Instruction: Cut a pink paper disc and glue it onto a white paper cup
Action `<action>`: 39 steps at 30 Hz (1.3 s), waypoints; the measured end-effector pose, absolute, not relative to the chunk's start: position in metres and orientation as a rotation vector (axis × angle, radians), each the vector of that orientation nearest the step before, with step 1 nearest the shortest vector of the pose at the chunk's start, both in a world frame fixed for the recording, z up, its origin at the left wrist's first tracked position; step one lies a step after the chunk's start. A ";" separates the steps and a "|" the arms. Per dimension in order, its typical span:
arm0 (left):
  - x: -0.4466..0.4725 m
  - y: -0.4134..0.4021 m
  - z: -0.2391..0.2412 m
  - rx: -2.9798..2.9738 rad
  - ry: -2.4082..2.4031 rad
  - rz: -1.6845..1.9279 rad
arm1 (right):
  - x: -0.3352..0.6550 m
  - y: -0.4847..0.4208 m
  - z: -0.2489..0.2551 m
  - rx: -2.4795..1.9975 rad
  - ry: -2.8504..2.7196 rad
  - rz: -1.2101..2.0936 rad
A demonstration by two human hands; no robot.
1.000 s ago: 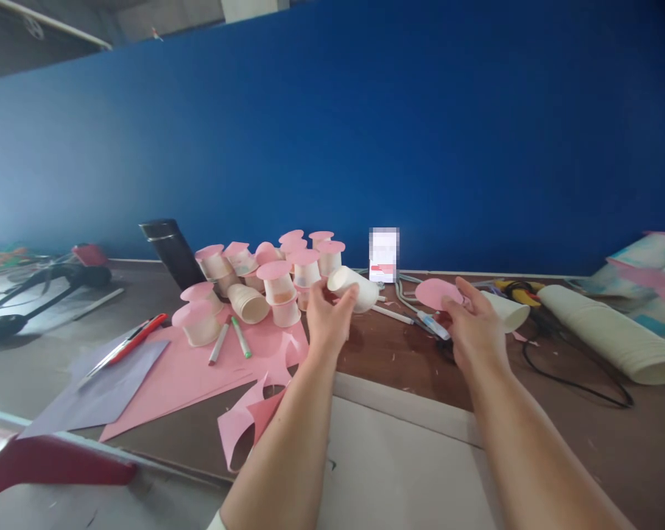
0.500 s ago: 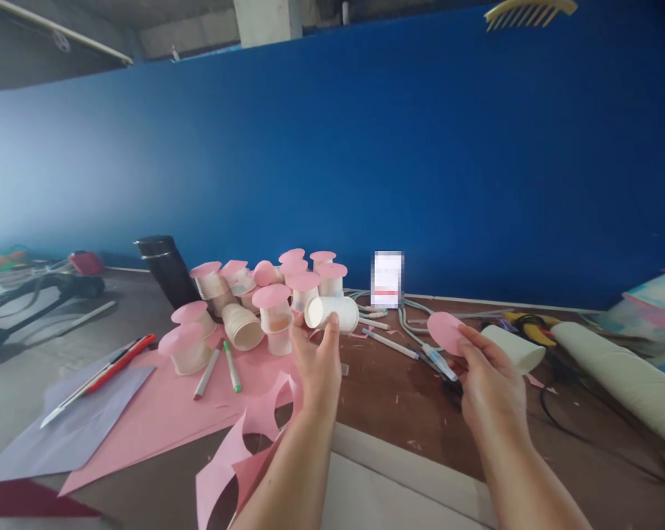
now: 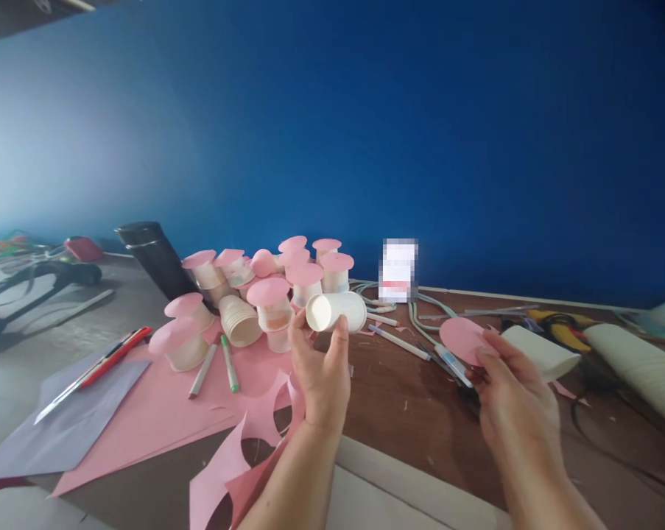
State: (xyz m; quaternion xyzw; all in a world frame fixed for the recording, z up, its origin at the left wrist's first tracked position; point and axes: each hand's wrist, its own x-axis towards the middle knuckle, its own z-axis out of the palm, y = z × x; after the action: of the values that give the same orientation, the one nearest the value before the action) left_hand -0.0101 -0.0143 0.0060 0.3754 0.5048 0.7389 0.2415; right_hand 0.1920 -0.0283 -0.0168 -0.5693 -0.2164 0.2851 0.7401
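Note:
My left hand [image 3: 322, 368] grips a small white paper cup [image 3: 336, 311] held on its side, bottom end turned toward me, above the brown table [image 3: 398, 401]. My right hand [image 3: 517, 401] pinches a round pink paper disc [image 3: 465, 337] between thumb and fingers, a short way right of the cup. Behind the left hand stands a cluster of several paper cups topped with pink discs [image 3: 271, 291]. A white cup [image 3: 539, 352] lies on its side just beyond my right hand.
Pink paper sheets with cut-out holes [image 3: 244, 427] lie at front left, with pens [image 3: 202, 372], a red cutter [image 3: 94, 364] and grey paper [image 3: 61, 423]. A black flask [image 3: 152, 254] leans at the back. A long stack of cups [image 3: 635, 364] and cables lie at right. Blue wall behind.
My left hand has turned the cup so its bottom faces me and drawn it nearer. My right hand has closed on the pink disc and pulled back toward me.

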 end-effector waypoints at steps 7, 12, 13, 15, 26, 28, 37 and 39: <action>-0.005 -0.016 0.004 1.235 1.613 1.907 | 0.183 -0.026 -0.036 -1.639 -1.164 0.841; -0.003 -0.016 -0.001 1.412 1.631 1.736 | 0.188 -0.031 -0.025 -1.894 -1.449 0.501; -0.002 -0.017 -0.001 1.450 1.636 1.689 | 0.193 -0.033 -0.020 -1.990 -1.423 0.387; -0.002 -0.019 -0.001 1.524 1.646 1.605 | 0.205 -0.035 -0.012 -2.111 -1.269 0.167; -0.001 -0.026 0.005 1.914 1.436 1.001 | 0.214 -0.030 -0.018 -2.429 -1.414 0.267; -0.001 -0.028 0.006 1.970 1.376 0.916 | 0.215 -0.030 -0.018 -2.428 -1.429 0.279; -0.001 -0.033 0.009 2.197 1.231 0.712 | 0.219 -0.023 -0.017 -1.808 -1.108 0.331; -0.002 -0.033 0.006 2.212 1.214 0.727 | 0.215 -0.023 -0.016 -1.527 -1.034 0.510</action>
State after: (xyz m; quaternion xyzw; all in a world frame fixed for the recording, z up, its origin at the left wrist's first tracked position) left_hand -0.0017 -0.0329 0.0059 0.8145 0.4471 0.2676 0.2551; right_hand 0.2151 -0.0225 -0.0159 -0.6521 -0.4417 0.2181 0.5763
